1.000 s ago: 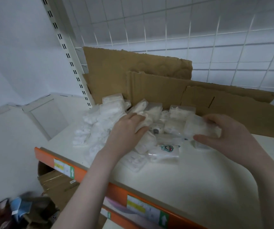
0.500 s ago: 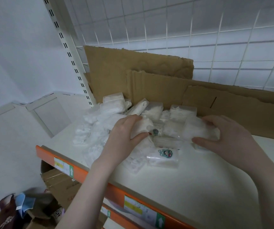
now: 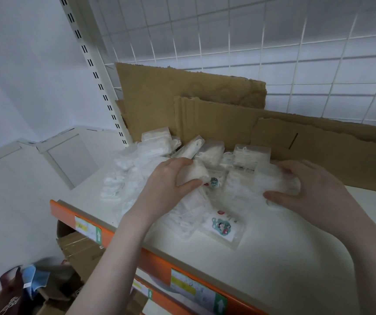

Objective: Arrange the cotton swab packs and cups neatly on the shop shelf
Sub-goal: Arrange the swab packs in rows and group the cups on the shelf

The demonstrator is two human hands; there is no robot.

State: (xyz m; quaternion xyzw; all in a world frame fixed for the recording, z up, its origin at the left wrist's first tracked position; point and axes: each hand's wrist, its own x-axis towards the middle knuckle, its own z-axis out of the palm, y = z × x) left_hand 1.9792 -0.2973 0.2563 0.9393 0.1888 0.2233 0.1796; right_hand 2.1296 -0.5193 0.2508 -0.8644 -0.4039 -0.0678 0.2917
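A loose heap of clear cotton swab packs lies on the white shelf, left of centre. My left hand grips one white swab pack at the heap's middle, thumb under it. My right hand holds another clear swab pack just above the shelf to the right. A flat pack with a cartoon sticker lies at the heap's front. Clear rectangular swab boxes stand at the back. No cups can be made out.
Torn cardboard sheets lean against the white wire grid behind the heap. The shelf's front edge is an orange rail with price labels. Cardboard boxes and a blue item sit on the floor lower left.
My left hand has closed around a white swab pack and lifted it slightly. My right hand stays on its pack, drawn a little toward the heap.
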